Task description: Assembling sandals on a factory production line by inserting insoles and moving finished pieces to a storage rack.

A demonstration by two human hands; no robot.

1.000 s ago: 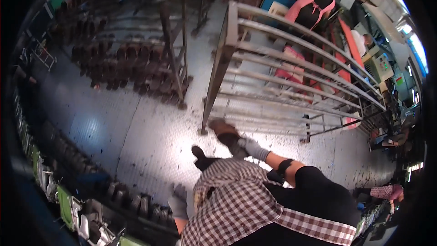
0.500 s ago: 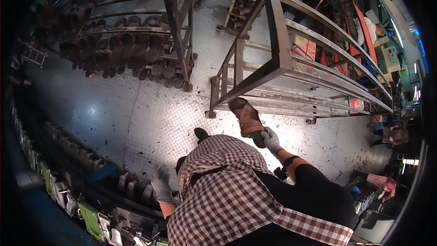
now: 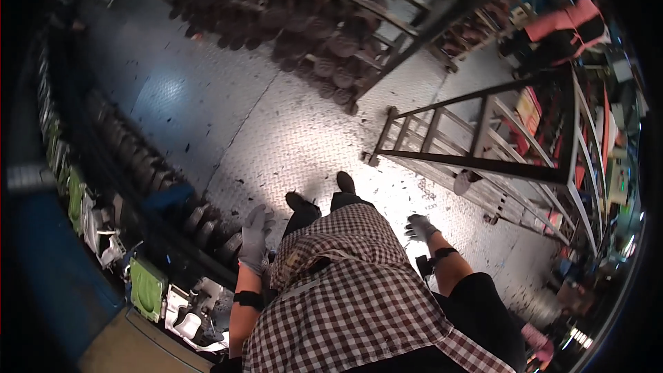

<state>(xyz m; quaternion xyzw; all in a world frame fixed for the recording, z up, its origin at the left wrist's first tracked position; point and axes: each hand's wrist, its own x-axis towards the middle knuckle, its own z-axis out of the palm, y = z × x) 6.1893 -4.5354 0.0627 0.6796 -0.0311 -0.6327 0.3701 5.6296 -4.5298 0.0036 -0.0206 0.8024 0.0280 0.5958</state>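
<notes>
And here we have both hands out low in front of the body, well apart, one either side of the checked apron (image 3: 345,255). The right hand (image 3: 420,228), gloved in grey, is released, fingers loosely spread and nothing in its grip. Ahead of it and a little to its right, there's the shoe (image 3: 463,183), a lone brownish piece among the lower bars of a metal rack (image 3: 514,168), clear of the fingers; it's too small and soft to read which way its toe points. The rack itself slants away to the right of that hand.

Across to the left hand (image 3: 255,238), also in a grey glove: fingers extended, palm empty, free of any hold. Just beyond its left side runs a row of dark blocks (image 3: 200,217), a blue piece (image 3: 169,197) lying among them, and nearer the body on that same side stands a green panel (image 3: 146,287).

Look well ahead of both hands, over the patterned metal floor (image 3: 297,135), and dark shoes (image 3: 304,3) crowd together on a second rack (image 3: 394,65). Far ahead of the right hand and off to its right, a co-worker in pink and black (image 3: 566,24) is in view.
</notes>
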